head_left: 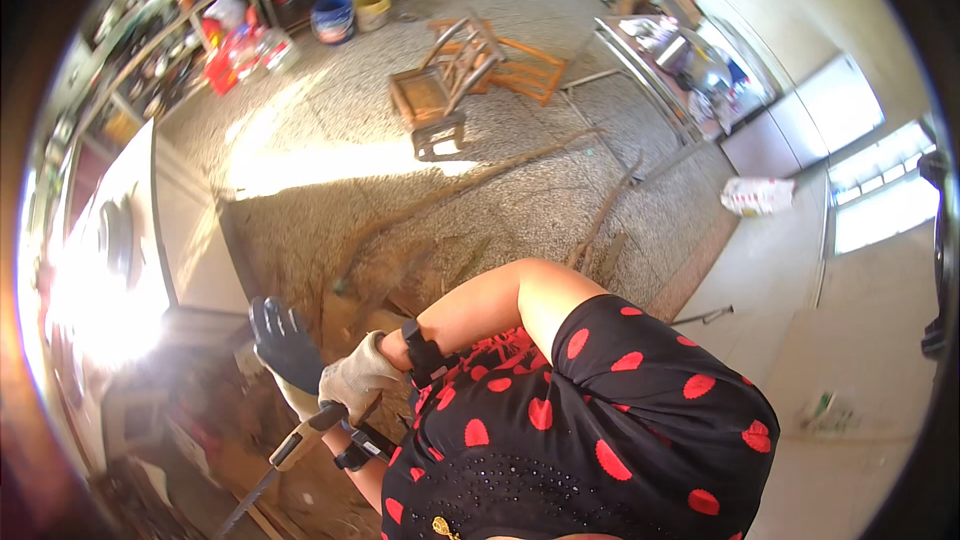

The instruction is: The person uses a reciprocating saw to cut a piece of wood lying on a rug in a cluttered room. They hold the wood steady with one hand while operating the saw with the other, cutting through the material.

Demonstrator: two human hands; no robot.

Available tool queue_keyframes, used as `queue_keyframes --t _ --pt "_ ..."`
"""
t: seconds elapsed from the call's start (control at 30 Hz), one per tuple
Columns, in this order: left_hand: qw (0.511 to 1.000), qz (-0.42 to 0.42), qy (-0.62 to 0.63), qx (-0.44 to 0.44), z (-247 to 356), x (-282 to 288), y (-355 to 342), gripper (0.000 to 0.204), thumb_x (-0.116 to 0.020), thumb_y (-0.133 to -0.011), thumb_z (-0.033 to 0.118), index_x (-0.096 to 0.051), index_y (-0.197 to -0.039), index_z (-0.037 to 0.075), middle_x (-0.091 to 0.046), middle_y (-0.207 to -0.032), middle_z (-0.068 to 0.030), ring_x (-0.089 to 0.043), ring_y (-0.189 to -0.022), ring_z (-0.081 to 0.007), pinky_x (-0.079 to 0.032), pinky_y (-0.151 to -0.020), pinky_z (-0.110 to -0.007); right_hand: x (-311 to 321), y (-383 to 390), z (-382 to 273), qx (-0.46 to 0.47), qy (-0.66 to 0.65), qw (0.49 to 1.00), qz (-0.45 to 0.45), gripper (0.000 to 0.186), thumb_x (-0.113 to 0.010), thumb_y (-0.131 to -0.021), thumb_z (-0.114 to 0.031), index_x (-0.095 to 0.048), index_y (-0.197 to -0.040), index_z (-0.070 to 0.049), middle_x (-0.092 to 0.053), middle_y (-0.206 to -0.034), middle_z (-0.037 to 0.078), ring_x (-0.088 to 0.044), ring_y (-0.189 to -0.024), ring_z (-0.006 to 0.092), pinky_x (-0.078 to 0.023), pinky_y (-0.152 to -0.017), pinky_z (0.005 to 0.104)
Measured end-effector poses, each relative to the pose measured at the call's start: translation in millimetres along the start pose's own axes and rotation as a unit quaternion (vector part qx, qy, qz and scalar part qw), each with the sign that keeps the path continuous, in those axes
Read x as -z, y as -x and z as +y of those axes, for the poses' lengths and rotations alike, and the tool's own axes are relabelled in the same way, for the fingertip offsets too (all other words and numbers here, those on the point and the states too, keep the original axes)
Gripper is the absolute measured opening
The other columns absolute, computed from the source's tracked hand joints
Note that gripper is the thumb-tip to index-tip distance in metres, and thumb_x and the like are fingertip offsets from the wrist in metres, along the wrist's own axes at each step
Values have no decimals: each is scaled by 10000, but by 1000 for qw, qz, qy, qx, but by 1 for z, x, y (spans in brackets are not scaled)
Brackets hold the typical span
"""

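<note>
Head view shows the right hand closed around the saw, its blade probably angled away to spare the left hand, fingers spread.

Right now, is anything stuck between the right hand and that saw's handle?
Nothing visible is. The right hand, in its pale glove, meets the upper end of the saw's handle with no gap showing. The left hand is open, up and to the left, not between them. The right fingers' grip is hidden.
</note>
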State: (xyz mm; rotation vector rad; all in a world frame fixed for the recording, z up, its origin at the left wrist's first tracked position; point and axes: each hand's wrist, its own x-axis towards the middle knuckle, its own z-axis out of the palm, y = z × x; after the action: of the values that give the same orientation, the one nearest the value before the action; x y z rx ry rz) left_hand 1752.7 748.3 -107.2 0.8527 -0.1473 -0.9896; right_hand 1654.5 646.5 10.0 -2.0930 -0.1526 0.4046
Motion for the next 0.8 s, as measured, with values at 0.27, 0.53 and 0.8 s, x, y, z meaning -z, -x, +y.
queue_keyframes --t 0.27,0.53,0.8 --pt "988 -135 -21 78 0 -54 -82 514 -357 -980 330 -281 -1411 60 -354 -1427 -119 -348 -1300 -209 -177 -1114 -377 21 12 36 -2 -22 994 111 213 -687 -633 -191 -680 -796 -53 -664 -712 137 -653 -708 278 -484 -616 392" --pt "980 -128 -45 148 -48 -125 -102 527 -411 -968 307 -277 -1432 97 -359 -1442 -109 -400 -1274 -231 -252 -1099 -424 23 77 76 -58 -169 971 160 221 -698 -662 -198 -670 -807 -32 -660 -683 72 -635 -625 188 -466 -529 334" --pt "825 -195 -530 -42 -80 8 -86 453 -486 -941 222 -372 -1342 46 -461 -1354 -132 -492 -1183 -259 -382 -1015 -428 48 174 153 -89 -141 936 309 305 -696 -700 -289 -647 -884 -50 -665 -793 160 -641 -781 349 -479 -697 424"
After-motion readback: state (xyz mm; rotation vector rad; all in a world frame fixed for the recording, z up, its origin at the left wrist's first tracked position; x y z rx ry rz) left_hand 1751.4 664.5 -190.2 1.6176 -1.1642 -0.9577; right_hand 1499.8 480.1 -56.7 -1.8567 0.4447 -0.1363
